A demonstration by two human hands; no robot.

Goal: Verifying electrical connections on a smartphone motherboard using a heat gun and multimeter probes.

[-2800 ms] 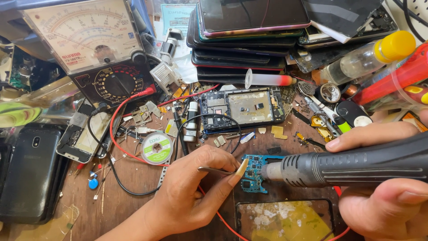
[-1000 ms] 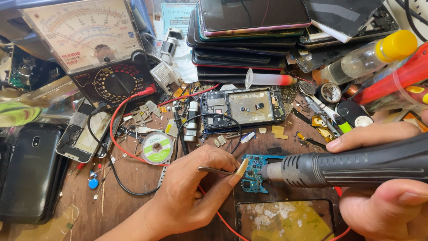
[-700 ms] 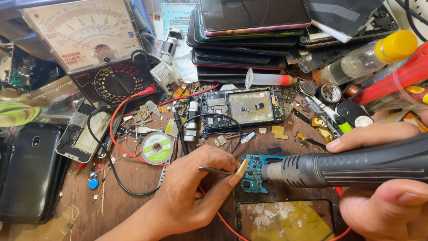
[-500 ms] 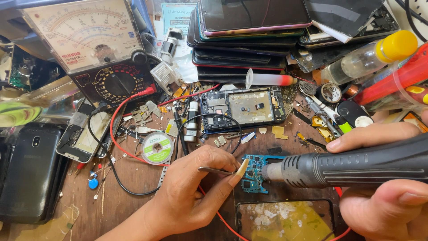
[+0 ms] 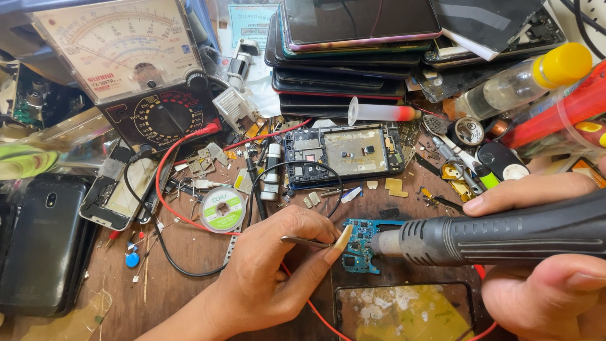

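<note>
The left hand (image 5: 265, 271) is reaching in from the near edge of the cluttered brown wooden workbench (image 5: 189, 252), its fingers curled and pinching a pair of thin silver metal tweezers (image 5: 307, 241) between the thumb and the fingertips. The tweezer tips are pointing right, toward a small blue printed circuit board (image 5: 358, 246) that is lying flat on the bench just right of the long thumbnail. The thumb tip is sitting right at the board's left edge; whether it is touching the board cannot be told.

The right hand (image 5: 543, 278) is coming in from the right, wrapping around the thick black barrel of a hot-air tool (image 5: 505, 232), with the index finger lying along the top and the thumb and other fingers clenching underneath. The tool's grey metal nozzle (image 5: 385, 243) is pointing left and hovering over the right part of the blue board, hiding that portion of it.

Just beyond the board, farther away, an opened black phone frame with a silver inner plate (image 5: 344, 151) is lying flat. To the far left, an analogue multimeter with a cream dial face (image 5: 126, 57) is leaning upright, its red lead (image 5: 170, 170) looping across the bench. A small green-labelled spool of solder wick (image 5: 222, 208) is resting left of the left hand. A stack of dark phones (image 5: 353, 57) is standing at the far centre, and a black phone (image 5: 44, 246) is lying at the near left.
</note>
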